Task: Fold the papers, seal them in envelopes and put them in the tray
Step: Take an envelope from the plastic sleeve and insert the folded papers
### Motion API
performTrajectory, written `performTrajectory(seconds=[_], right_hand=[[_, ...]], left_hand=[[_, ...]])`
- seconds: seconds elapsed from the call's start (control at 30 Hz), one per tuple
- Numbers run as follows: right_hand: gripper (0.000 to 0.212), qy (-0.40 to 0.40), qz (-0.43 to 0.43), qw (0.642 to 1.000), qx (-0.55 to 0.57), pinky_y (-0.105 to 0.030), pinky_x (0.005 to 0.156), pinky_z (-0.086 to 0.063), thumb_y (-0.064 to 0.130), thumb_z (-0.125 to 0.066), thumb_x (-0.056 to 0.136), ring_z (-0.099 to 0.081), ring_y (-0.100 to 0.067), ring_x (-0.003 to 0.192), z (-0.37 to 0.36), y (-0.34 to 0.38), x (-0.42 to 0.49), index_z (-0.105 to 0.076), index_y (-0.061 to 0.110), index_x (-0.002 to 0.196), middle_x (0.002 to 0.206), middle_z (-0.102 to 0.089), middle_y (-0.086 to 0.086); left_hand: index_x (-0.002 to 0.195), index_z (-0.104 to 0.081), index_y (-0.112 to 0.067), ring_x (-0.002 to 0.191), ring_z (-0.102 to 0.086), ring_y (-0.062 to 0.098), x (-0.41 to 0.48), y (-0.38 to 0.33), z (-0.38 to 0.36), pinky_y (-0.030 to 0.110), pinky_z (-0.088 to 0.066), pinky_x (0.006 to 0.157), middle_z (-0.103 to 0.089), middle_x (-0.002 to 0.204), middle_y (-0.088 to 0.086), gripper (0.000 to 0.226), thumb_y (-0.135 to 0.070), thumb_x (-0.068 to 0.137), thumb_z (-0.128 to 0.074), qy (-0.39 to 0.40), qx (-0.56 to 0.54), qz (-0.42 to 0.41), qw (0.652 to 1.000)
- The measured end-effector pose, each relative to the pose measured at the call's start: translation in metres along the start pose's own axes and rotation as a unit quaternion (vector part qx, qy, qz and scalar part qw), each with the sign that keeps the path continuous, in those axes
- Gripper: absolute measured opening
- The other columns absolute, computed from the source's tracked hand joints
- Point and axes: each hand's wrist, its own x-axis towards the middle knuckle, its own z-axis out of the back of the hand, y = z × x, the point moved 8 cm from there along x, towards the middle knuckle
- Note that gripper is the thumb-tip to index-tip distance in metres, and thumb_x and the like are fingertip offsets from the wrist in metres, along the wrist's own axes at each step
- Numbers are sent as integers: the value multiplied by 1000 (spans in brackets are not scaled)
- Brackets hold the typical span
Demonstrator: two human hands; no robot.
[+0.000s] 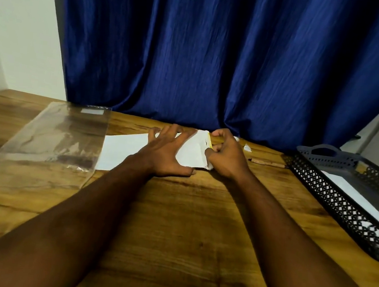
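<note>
Sealing the envelope (192, 154), we pin it under our spread left hand (166, 156); our right hand (227, 159) pinches the flap (205, 137), which probably needs pressing shut next.

It looked like a room in a home, with a desk laid out for paperwork; a wood-grain table (173, 225) stood beside a plain white wall (18, 24); a long blue curtain (220, 51) hung behind it; a pen (267, 163) and a dark lattice tray (335, 198) lay on the table.

dim indoor light | forearms in shadow | wide-angle bending at edges
</note>
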Motion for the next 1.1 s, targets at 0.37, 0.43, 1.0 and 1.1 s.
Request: performTrajectory(seconds=[0.37, 0.43, 1.0, 1.1], right_hand=[[23, -75, 22, 993, -84, -37, 83, -55, 18, -70, 94, -68, -19, 99, 25, -20, 14, -64, 30, 113, 103, -69, 7], [38, -4, 37, 993, -111, -34, 93, -49, 22, -69, 97, -63, -22, 122, 13, -23, 18, -62, 29, 133, 132, -66, 4], [88, 184, 17, 941, -284, -57, 113, -32, 94, -59, 53, -55, -22, 118, -17, -30, 31, -63, 33, 116, 123, -67, 5], [103, 199, -7, 937, -288, -55, 109, -44, 94, -54, 42, -57, -23, 114, -17, -31, 30, -64, 30, 122, 123, -67, 2]], left_hand=[[162, -12, -45, 151, -25, 25, -10, 4, 6, 62, -8, 124, -32, 162, -1, 108, -77, 75, -67, 22, -34, 13, 999], [162, -16, -45, 149, -26, 24, -10, 5, 6, 61, -9, 123, -34, 161, -2, 106, -77, 75, -66, 25, -28, 12, 999], [162, -22, -43, 145, -29, 20, -16, 9, 11, 56, -12, 121, -40, 157, -5, 102, -74, 76, -68, 18, -38, 15, 999], [161, -22, -44, 147, -29, 20, -16, 10, 11, 57, -12, 122, -39, 159, -6, 104, -76, 72, -65, 17, -39, 15, 999]])
